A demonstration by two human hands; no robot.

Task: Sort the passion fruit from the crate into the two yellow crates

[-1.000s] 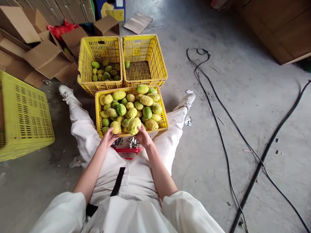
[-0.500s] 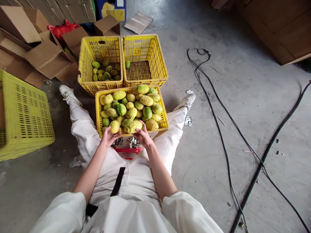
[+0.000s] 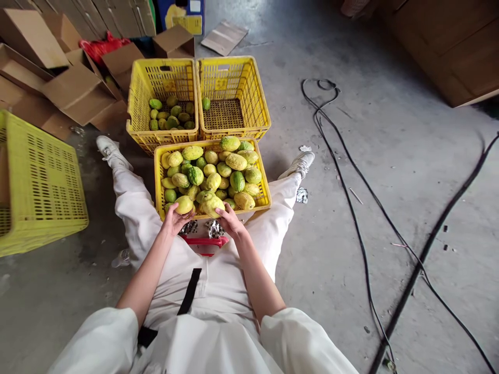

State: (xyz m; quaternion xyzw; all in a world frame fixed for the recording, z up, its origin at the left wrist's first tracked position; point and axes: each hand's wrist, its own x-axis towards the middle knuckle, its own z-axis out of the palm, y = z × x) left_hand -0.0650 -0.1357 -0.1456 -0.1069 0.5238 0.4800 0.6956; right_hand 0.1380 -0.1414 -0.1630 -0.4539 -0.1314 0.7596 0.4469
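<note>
Side crate (image 3: 39,182): yellow, slatted, far left on the concrete floor, well apart from the person.
Cardboard (image 3: 74,88): flattened and open boxes heaped at upper left.
Back-left crate (image 3: 161,78): a shallow layer of small green fruit at the bottom.
Left hand (image 3: 174,219): fingers curled up around a small round yellow-green fruit (image 3: 184,204); the fruit sits in the fingertips at the near-left corner of the front crate.
Front crate (image 3: 158,179): between the person's spread legs, heaped above the rim with mixed green and yellow fruit.
Red object (image 3: 202,241): low, just behind the hands, with crumpled foil pieces beside it; cannot tell what it is.
Right hand (image 3: 231,221): fingers partly spread, cupped on the near side of a larger oblong yellow fruit (image 3: 211,203), which rests on the pile near the crate's front edge.
Handling, by judgement: fruit looks firm-skinned, smooth and light, liable to roll off the heap; likely bruises if squeezed. Best held round the belly with the whole hand, the long one across its middle.
Back-right crate (image 3: 253,93): nearly bare, one green fruit at its back left.
Cables (image 3: 351,197): black, looping over the floor to the right.
</note>
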